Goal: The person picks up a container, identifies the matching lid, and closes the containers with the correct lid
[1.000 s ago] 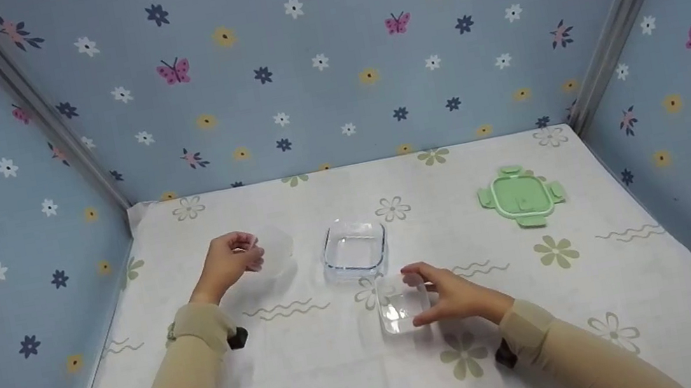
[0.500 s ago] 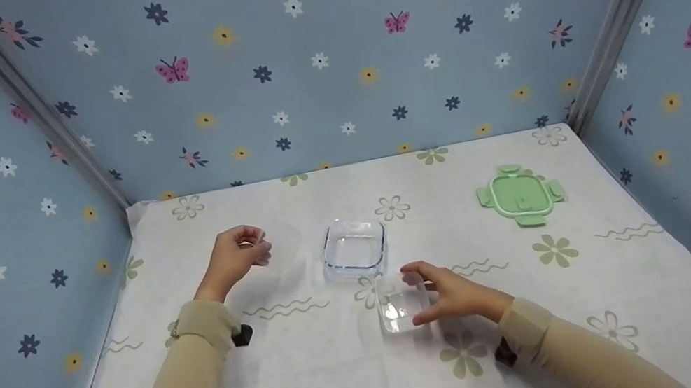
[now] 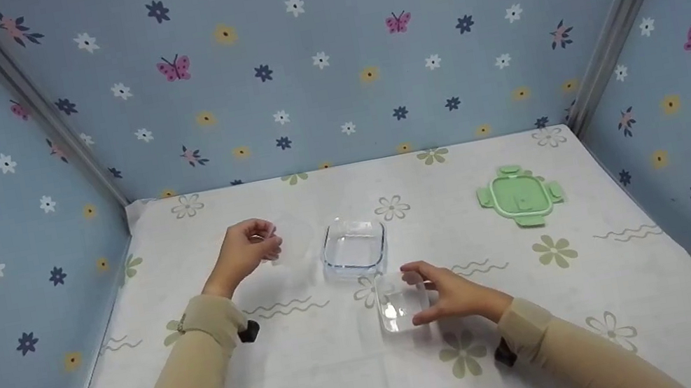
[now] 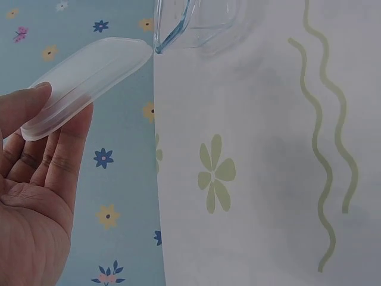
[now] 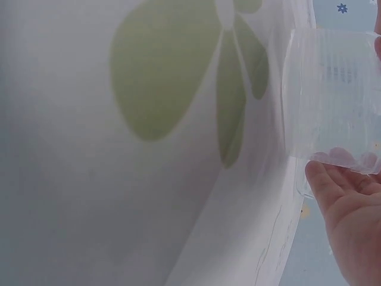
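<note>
From the head view, a translucent plastic lid [image 3: 286, 240] is pinched in the left hand [image 3: 245, 249], just left of a square clear glass dish [image 3: 355, 248]; a small clear plastic box [image 3: 400, 304] on the worktop [image 3: 322, 383] is gripped by the right hand [image 3: 452, 294]. At the left wrist, the lid [image 4: 83, 83] is seen tilted, clear of the cloth. At the right wrist, the box [image 5: 330, 98] lies against the fingertips [image 5: 339, 158]. Lidding appears in hand; squaring the lid over a rim would be called for next.

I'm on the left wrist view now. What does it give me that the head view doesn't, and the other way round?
Only the left wrist view shows plainly that the left hand pinches a clear plastic lid by one end, raised off the tablecloth.

Only the head view shows the right hand holding a small clear plastic box on the cloth, and the green lid lying apart at far right.

Both show the left hand and the glass dish, of which the wrist view catches only a corner.
</note>
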{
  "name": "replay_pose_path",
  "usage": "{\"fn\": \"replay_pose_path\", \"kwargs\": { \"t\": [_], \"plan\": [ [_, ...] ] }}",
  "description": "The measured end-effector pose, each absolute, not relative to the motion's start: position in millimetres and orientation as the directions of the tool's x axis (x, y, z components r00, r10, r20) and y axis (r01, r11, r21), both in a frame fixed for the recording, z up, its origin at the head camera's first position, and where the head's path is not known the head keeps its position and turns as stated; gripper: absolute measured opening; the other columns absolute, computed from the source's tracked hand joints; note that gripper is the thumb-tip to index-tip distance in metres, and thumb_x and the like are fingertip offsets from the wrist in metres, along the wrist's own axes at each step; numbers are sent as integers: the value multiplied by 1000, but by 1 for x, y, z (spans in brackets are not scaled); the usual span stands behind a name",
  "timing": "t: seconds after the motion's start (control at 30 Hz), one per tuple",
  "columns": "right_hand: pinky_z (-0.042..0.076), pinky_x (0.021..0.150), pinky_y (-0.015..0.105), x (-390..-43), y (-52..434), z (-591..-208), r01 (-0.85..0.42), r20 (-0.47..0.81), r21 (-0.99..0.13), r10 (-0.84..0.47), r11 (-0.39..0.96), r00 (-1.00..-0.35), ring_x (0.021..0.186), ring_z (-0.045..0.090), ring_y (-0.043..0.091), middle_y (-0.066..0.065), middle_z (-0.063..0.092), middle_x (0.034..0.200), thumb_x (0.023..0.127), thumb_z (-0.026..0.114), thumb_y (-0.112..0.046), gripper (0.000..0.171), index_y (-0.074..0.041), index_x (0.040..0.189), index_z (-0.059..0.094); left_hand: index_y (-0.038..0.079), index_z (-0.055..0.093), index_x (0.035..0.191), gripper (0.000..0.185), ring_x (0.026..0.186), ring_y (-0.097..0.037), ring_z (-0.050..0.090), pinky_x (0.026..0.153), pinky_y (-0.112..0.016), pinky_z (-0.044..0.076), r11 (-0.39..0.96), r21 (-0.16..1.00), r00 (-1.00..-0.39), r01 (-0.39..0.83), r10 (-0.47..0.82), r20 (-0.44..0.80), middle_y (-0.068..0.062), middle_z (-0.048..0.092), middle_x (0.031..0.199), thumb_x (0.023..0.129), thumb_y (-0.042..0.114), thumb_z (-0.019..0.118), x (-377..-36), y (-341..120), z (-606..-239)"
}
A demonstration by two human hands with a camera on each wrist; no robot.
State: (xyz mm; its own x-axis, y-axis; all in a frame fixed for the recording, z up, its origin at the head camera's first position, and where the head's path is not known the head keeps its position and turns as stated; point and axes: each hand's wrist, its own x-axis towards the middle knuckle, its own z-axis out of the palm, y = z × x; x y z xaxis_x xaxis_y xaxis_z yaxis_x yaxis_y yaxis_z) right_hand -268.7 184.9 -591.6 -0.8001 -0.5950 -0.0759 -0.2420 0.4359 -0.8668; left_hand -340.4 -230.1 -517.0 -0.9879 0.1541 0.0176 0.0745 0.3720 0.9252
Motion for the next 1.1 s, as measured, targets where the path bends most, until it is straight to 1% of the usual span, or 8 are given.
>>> {"fn": "replay_pose_path", "kwargs": {
  "t": [0.2,0.3,0.37,0.5,0.6,0.77,0.97,1.1],
  "plan": [
    [39,127,62,-269,185,-592,-243,-81,-862,-594,445,-800,153,46,48,28,50,162,83,95,-17,101,1,163,37,-3,66,115,15,88,-17,74,78,-24,66,355,931,-985,89,169,30,-13,68,104,103,3,72,-338,-223,-515],
    [39,127,63,-269,185,-592,-242,-92,-856,-595,457,-798,154,45,48,27,47,165,82,96,-18,106,-1,166,34,-3,66,114,14,87,-17,74,78,-25,66,354,930,-984,94,176,32,-11,67,103,102,3,71,-337,-219,-514],
    [38,127,64,-269,186,-591,-247,-93,-854,-602,457,-793,154,44,48,28,45,166,82,96,-17,109,-1,168,31,-5,66,115,16,87,-16,74,77,-25,66,351,931,-983,99,182,36,-10,67,101,102,2,71,-337,-216,-513],
    [38,127,65,-270,187,-589,-262,-83,-852,-611,452,-787,154,43,49,27,44,168,82,96,-18,111,-1,169,29,-4,65,113,15,86,-18,74,77,-26,66,336,937,-981,100,192,36,-10,67,99,101,2,72,-336,-210,-512],
    [38,126,64,-272,189,-585,-282,-51,-854,-612,436,-789,153,45,50,29,44,167,82,96,-18,108,3,167,31,-1,66,111,12,86,-18,74,77,-27,67,322,941,-979,104,198,41,-10,67,99,101,2,72,-336,-206,-512],
    [39,125,65,-277,191,-574,-316,14,-867,-616,385,-787,148,49,54,36,45,162,84,95,-18,101,6,163,37,-5,66,113,14,84,-16,73,76,-26,66,309,943,-975,121,216,55,-9,68,99,101,0,71,-337,-202,-514],
    [42,123,64,-286,193,-564,-354,58,-854,-605,382,-794,146,51,54,35,48,160,85,95,-20,95,6,160,42,0,67,113,12,85,-16,74,78,-26,66,309,945,-975,110,218,42,-9,70,101,101,1,72,-334,-195,-512],
    [44,123,62,-291,193,-554,-367,78,-843,-586,393,-807,145,53,52,31,51,159,86,94,-16,91,5,159,44,0,67,113,12,87,-17,74,79,-27,67,306,944,-970,123,237,50,-10,70,102,102,1,71,-333,-191,-511]
  ]
}}
